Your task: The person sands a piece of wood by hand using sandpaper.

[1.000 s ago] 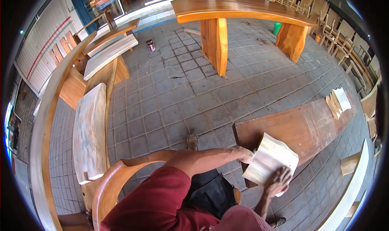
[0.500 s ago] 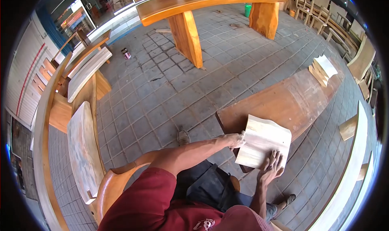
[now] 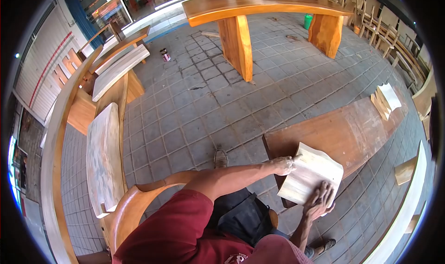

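R hand (image 3: 316, 203), spread flat, has slid a bit up the pale wood pc (image 3: 309, 172) vs the last frame; L hand (image 3: 280, 165) is narrow, gripping its left edge. Pc lies at the counter's (image 3: 324, 139) near end, partly overhanging. Prob. stiff, fairly light; best held by opp. edges. Approx. square, long axis unclear; wavy edge faces stacked wood pcs (image 3: 381, 107) at far end.

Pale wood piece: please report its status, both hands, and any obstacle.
Left hand holds left edge. Right hand spread on top. Pale wood piece over brown board's near end. Small wood pieces at far end, clear of hands.
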{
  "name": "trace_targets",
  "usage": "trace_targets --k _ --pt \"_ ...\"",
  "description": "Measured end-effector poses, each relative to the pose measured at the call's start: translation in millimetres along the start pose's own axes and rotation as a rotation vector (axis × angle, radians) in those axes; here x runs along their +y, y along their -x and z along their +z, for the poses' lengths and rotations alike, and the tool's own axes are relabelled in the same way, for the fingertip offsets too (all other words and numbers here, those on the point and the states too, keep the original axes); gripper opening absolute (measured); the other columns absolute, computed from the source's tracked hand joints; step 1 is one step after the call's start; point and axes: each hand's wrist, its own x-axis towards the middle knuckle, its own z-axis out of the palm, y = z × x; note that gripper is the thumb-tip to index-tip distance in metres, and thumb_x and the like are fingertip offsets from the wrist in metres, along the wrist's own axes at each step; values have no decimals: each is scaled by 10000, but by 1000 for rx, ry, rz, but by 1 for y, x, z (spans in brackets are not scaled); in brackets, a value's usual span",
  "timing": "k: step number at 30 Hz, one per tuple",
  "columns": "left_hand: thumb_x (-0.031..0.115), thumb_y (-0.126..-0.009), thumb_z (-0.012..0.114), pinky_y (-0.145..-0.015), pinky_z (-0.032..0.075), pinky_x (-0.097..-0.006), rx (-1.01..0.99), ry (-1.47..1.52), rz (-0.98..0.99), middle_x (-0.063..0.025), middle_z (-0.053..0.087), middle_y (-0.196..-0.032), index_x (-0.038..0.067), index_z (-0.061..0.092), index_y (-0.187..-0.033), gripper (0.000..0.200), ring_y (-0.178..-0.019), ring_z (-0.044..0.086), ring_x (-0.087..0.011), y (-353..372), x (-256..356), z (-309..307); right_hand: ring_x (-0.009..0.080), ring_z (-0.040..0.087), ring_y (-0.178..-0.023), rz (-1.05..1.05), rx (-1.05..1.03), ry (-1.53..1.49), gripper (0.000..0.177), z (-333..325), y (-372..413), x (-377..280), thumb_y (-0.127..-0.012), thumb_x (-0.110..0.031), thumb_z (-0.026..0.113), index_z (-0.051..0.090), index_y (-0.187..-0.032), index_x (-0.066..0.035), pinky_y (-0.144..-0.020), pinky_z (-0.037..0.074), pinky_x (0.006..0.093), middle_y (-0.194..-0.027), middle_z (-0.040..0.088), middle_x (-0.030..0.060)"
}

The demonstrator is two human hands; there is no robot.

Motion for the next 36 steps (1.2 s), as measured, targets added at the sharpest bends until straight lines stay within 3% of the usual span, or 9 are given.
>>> trace_targets --k 2,5,11,19,21,24,27,30,36 --pt "236 -985 540 -1057 406 -453 3 -141 66 -304 311 -1512 43 379 -1477 552 -1362 381 -459 0 3 -4 242 377 -1440 129 51 52 446 3 -6 -5 -1035 -431 398 583 -1394 -239 -1171 117 526 -1512 484 49" --pt "204 -984 511 -1085 386 -450 260 -85 128 -196 133 -1632 69 482 -1437 473 -1454 235 -439 5 0 7 246 298 -1482 -37 3 -140 509 18 6 -23 -1027 -467 383 493 -1464 -228 -1178 99 525 -1567 401 37" --pt "152 -980 442 -1091 308 -601 208 -445 165 -44 89 -1671 125 391 -1511 534 -1515 125 -349 17 9 2 230 339 -1460 -439 -216 -224 485 -9 34 -35 -1044 -407 361 517 -1454 -202 -1192 72 466 -1532 460 30" --pt "334 -1020 442 -1067 322 -572 80 -477 100 6 44 -1676 178 349 -1535 547 -1498 190 -295 16 11 -8 219 381 -1428 261 -21 -90 484 -2 -14 34 -1036 -483 371 539 -1432 -260 -1121 176 541 -1546 439 52" --pt "342 -1017 451 -1059 339 -571 102 -487 107 11 50 -1674 177 353 -1532 549 -1492 205 -294 16 9 -6 209 361 -1439 243 63 115 489 25 -10 22 -1035 -477 371 491 -1468 -283 -1124 172 558 -1576 393 43" --pt "348 -1013 462 -1050 360 -572 115 -497 109 13 57 -1672 176 368 -1525 548 -1482 230 -289 15 8 -5 261 221 -1512 -130 -48 -369 579 26 14 -30 -1020 -522 330 452 -1494 -212 -1173 68 562 -1598 355 11" --pt "355 -1008 473 -1055 371 -576 124 -492 137 13 50 -1671 170 384 -1518 550 -1477 243 -283 15 4 -3 236 297 -1484 -371 -205 -136 497 -6 45 -98 -1051 -444 315 555 -1416 -208 -1195 81 471 -1562 415 37" --pt "367 -1002 484 -1073 365 -572 150 -504 142 15 40 -1671 159 391 -1514 560 -1477 242 -278 11 -1 -1 229 303 -1479 -468 -300 -227 490 -9 40 -68 -1053 -427 320 560 -1410 -193 -1203 72 456 -1548 435 47" --pt "386 -1021 445 -1109 320 -574 91 -492 109 21 18 -1673 166 365 -1531 561 -1494 206 -277 9 2 -1 244 307 -1473 85 -34 -150 540 -13 11 36 -1046 -484 309 527 -1446 -194 -1154 104 532 -1543 446 35"
